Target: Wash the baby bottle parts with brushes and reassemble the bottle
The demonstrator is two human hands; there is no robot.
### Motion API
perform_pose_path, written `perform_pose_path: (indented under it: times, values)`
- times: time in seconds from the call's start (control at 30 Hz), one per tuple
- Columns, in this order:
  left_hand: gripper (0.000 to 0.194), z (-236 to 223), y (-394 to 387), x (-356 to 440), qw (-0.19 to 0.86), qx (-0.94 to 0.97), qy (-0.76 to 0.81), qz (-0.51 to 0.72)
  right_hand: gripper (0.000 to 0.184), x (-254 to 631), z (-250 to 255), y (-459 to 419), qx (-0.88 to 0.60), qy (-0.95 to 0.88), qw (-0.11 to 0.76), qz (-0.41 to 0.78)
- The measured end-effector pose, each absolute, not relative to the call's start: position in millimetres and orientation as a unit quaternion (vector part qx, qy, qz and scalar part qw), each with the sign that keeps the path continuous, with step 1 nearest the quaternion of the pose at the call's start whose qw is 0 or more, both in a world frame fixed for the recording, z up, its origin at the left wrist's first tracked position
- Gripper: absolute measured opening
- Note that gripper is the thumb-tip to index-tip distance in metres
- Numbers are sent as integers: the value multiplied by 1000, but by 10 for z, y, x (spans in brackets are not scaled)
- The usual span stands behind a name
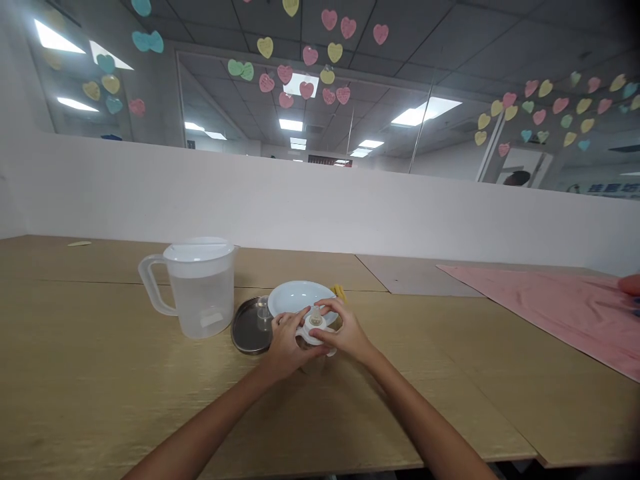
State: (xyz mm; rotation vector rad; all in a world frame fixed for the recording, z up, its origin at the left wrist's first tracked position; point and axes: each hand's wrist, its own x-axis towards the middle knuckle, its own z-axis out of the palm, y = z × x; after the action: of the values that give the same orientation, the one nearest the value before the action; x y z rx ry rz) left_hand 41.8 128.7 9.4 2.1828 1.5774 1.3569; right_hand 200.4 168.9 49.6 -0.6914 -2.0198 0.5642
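Note:
A baby bottle with a clear teat and a white collar [315, 323] is between my two hands, over the near edge of a white bowl [287, 288]. White side handles show at the collar. My left hand [287, 347] wraps around the bottle from the left, its fingers hiding most of the body. From the right, my right hand [347, 330] grips the collar, with the thumb in front and the index finger near the teat. To the left, a round metal tray [246, 333] holds a small clear cup-like piece [263, 308].
A lidded clear pitcher [203, 293] of liquid stands on the left of the wooden table [125, 373]. Something yellow [339, 292] lies behind the bowl. A pink cloth [560, 300] covers the right side, where part of another person's hand [629, 285] shows. Behind runs a white wall [320, 207].

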Motion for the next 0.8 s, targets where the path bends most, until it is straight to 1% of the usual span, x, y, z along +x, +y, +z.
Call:
perform_pose_path:
  times: [0.13,0.2,0.27,0.33,0.43,0.5,0.63,0.8]
  values:
    - [68,85,1276,432,40,725,514,456,42,1920,407,1648,-291,-803,490,173]
    - [57,95,1260,440,26,732,506,456,38,1911,380,1655,-279,-808,494,159]
    - [47,99,1251,442,14,739,499,453,33,1922,375,1667,-256,-825,482,144]
    - [43,91,1254,436,2,743,495,451,29,1942,387,1671,-231,-850,455,133]
    - [46,71,1272,405,-14,754,480,447,29,1970,404,1664,-208,-876,421,111]
    - [47,68,1282,376,-14,773,456,442,29,1980,400,1663,-199,-882,416,92]
    - [45,85,1296,327,8,797,422,433,28,1980,372,1684,-185,-881,430,71]
    - [57,93,1315,323,-3,780,452,432,21,1944,365,1687,-212,-861,460,50]
